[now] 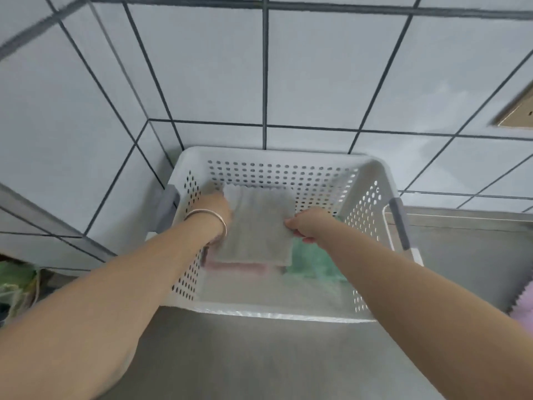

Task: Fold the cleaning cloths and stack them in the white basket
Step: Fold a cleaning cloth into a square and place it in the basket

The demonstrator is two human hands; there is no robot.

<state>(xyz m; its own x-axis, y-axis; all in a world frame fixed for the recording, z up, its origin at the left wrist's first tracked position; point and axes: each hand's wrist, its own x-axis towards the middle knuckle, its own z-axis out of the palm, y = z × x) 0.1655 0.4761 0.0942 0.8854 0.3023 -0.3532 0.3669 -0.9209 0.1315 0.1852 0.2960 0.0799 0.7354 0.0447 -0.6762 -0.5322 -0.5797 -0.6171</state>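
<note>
Mid-frame, inside the basket [372, 180], both hands pinch the folded grey cloth [256, 226]: left hand [215, 210] at its left edge, right hand [307, 225] at its right. Best lowered flat, squarely onto the pink cloth [239, 268] beneath, both edges released together.

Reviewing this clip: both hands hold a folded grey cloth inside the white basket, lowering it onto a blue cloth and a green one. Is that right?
Not quite. In the head view both hands, left hand and right hand, do hold the folded grey cloth inside the white basket, but the cloth beneath it beside the green cloth is a pink cloth, not blue.
</note>
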